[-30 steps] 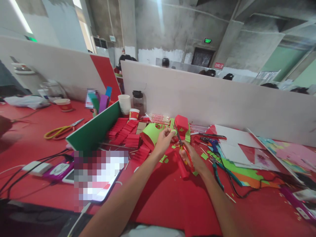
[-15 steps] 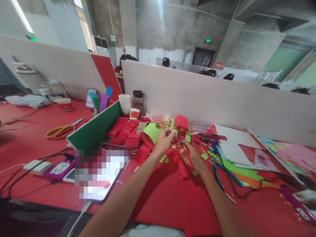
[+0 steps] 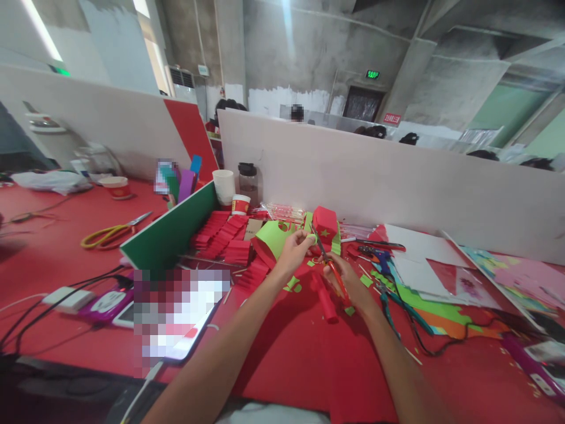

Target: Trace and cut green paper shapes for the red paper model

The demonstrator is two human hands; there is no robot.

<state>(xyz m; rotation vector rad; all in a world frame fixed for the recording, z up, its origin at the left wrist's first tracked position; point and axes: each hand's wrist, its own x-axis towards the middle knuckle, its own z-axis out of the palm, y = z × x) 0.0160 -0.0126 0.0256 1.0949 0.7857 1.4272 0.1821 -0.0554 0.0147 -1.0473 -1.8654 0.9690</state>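
Note:
My left hand [image 3: 296,248] pinches a small piece of light green paper [image 3: 312,240]. Red-handled scissors [image 3: 339,274] are in my right hand [image 3: 348,278], their blades beside the green piece; whether they touch it I cannot tell. Just behind stands a red paper box [image 3: 325,222] with a green star on its front. A curved green paper shape [image 3: 270,238] with cut-out holes lies left of it. Under my hands rests a red paper roll [image 3: 324,299], with green scraps [image 3: 292,285] scattered nearby.
Folded red paper strips [image 3: 220,232] lie by a green divider [image 3: 172,227]. A lit phone [image 3: 189,324], blurred in part, is at front left. Teal-handled pliers [image 3: 408,312] and white sheets [image 3: 419,274] lie to the right. A tall white partition [image 3: 375,176] closes the back.
Hardly anything differs. My hands keep their places, the scissors and green piece shifting only very slightly.

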